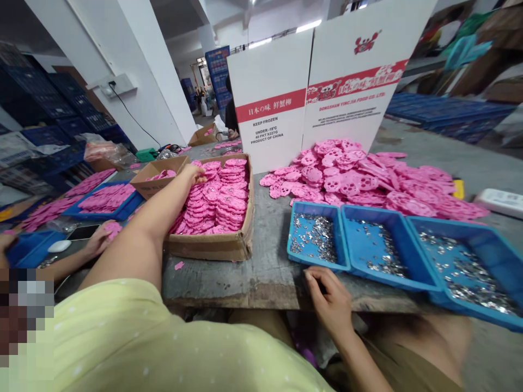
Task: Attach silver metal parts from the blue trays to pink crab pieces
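My left hand (pixel 195 174) reaches to the back left of a cardboard box (pixel 208 246) packed with stacked flat pink pieces (pixel 210 190). Its fingers are closed at the edge of a pink piece on top of a stack, partly hidden from me. At the table's front edge rests my right hand (pixel 330 296), loosely curled with thumb and forefinger tips close together; nothing shows in it. Just beyond it stands a blue tray (pixel 291 239) of small shiny metal parts. A loose heap of pink pieces with round holes (pixel 351 174) lies behind the trays.
Two more blue trays (pixel 351 245) of metal parts continue rightward. A white printed carton panel (pixel 273 71) stands upright behind. At left, another person's hand (pixel 100 239) holds a pink piece, near a phone (pixel 83 233) and a smaller open box (pixel 151 185). A white device (pixel 502 201) lies far right.
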### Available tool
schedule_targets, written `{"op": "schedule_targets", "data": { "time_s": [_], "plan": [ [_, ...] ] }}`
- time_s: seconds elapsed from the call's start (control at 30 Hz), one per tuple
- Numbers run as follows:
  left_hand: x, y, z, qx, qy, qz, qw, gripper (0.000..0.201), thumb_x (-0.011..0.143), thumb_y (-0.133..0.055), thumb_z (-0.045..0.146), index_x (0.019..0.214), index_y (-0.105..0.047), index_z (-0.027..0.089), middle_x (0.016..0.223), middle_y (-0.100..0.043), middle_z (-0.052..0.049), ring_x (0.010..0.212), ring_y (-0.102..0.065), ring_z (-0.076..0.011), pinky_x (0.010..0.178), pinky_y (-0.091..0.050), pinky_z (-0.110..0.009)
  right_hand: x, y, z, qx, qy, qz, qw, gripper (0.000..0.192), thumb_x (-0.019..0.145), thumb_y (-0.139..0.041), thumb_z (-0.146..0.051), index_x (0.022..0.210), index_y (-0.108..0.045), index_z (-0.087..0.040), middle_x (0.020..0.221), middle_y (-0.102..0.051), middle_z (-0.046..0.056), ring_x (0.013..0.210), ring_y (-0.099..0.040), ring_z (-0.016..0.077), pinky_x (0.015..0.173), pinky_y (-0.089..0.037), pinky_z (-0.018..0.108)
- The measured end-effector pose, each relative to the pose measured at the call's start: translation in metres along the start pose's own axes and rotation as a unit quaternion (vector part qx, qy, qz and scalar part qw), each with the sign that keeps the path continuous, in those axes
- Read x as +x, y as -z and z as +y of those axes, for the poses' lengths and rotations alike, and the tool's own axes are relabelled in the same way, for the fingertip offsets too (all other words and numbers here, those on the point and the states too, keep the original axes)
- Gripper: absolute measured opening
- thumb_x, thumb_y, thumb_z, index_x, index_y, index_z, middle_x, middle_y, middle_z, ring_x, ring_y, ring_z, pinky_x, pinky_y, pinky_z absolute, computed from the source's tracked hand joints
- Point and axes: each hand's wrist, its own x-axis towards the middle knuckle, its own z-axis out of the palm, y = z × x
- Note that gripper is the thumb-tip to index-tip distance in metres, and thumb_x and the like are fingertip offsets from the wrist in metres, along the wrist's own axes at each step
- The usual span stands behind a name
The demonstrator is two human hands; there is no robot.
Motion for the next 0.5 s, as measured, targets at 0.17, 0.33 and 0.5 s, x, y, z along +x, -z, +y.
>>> {"op": "schedule_targets", "data": {
  "time_s": [0.17, 0.33, 0.5],
  "plan": [
    [-0.006, 0.006, 0.004, 0.083, 0.023, -0.038, 0.996, 0.043, 0.097, -0.064, 0.04, 0.132, -0.06, 0.017, 0.133, -0.063, -0.012, 0.115, -0.065, -0.0244, 0.096, -0.058, -0.047, 0.0, 0.0, 0.0, 0.007, -0.007, 0.002, 1.0, 0.016, 0.098, -0.058, -0.024, 0.086, -0.068, -0.021, 0.083, -0.073, 0.004, 0.077, -0.072, 0.0166, 0.07, -0.056, 0.027],
    [-0.015, 0.006, 0.01, 0.129, -0.051, -0.044, 0.989, 0.024, 0.093, -0.069, 0.026, 0.111, -0.066, 0.012, 0.094, -0.071, -0.009, 0.081, -0.067, -0.0172, 0.07, -0.057, -0.03, 0.003, 0.0, -0.003, 0.011, 0.001, 0.01, 1.0, 0.015, 0.097, -0.059, -0.021, 0.084, -0.067, -0.021, 0.083, -0.073, 0.002, 0.076, -0.071, 0.015, 0.071, -0.055, 0.025],
    [-0.034, -0.035, 0.031, 0.125, -0.192, -0.066, 0.971, 0.01, 0.086, -0.068, 0.013, 0.096, -0.067, 0.015, 0.06, -0.061, 0.001, 0.046, -0.049, -0.0098, 0.05, -0.038, -0.021, 0.005, -0.002, -0.005, 0.012, 0.0, 0.008, 1.0, 0.015, 0.097, -0.058, -0.019, 0.084, -0.066, -0.021, 0.082, -0.073, 0.003, 0.076, -0.071, 0.0145, 0.071, -0.055, 0.025]
  ]
}}
